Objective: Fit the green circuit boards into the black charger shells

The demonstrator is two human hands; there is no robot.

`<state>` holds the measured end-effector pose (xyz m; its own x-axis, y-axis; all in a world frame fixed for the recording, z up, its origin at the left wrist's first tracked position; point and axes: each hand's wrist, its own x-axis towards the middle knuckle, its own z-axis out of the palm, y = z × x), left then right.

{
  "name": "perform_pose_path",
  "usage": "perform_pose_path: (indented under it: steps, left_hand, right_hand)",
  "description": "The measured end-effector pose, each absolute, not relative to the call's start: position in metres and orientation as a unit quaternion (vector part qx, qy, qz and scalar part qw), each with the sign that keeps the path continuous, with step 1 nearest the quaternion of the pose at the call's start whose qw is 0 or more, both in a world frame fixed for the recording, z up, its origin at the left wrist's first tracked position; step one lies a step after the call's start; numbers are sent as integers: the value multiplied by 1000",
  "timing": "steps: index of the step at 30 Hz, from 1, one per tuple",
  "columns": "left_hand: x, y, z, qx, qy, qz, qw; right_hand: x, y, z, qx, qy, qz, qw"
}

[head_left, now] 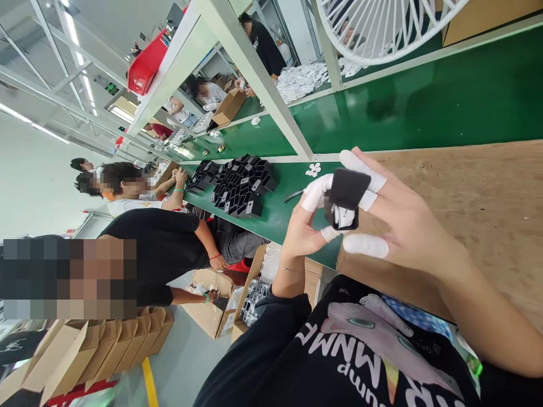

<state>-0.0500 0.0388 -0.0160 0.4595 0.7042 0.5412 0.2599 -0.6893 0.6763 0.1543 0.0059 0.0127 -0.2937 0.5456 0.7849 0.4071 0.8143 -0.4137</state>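
Note:
A small black box (341, 219) with its lid (350, 187) raised is held in my left hand (306, 229), between thumb and fingers. Something white and silvery (343, 216) sits inside it; its kind is unclear. My right hand (403, 217) is beside the box, its thumb stretched away and its fingers spread. Some right fingertips are at the lid, partly behind it. White finger covers are on fingers of both hands. Left of my hands, several round white pieces (313, 169) and a thin black strip (293, 195) lie on the green table (286, 212).
Many open black boxes (244, 183) stand grouped on the table. A brown board (479, 209) lies on the right. A white post (263, 79) and a fan (390, 34) are beyond. A co-worker in black (148, 254) sits at left, near cartons (212, 294).

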Motion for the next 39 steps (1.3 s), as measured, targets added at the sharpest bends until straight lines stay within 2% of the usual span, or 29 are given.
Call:
perform_pose_path:
  steps: [3,7,11,13,17,20,23,27,33,39]
  left_hand:
    - [-46,38,-22,772,303,468,305]
    - [-43,41,-34,734,346,478,338]
    - [-54,42,-51,752,377,422,340]
    - [-67,39,-58,787,403,365,293]
    - [-99,38,-66,816,482,311,73]
    - [-117,54,-73,885,426,180,-51]
    - [-124,79,-77,952,299,13,-62]
    - [-120,100,-66,970,235,-20,-59]
    - [-117,72,-42,943,305,-125,-39]
    - [-108,25,-63,892,440,-88,-61]
  right_hand:
    - [150,12,7,-322,-777,106,530]
    - [142,20,5,-324,-778,275,462]
    - [132,35,-17,-352,-725,395,440]
    - [123,42,-40,-361,-711,421,433]
    - [98,49,-95,-426,-731,398,355]
    - [83,49,-126,-434,-756,390,297]
    - [74,47,-139,-434,-770,382,271]
    - [69,45,-137,-443,-789,341,253]
    - [75,48,-133,-433,-815,309,229]
    - [82,54,-134,-401,-829,325,215]
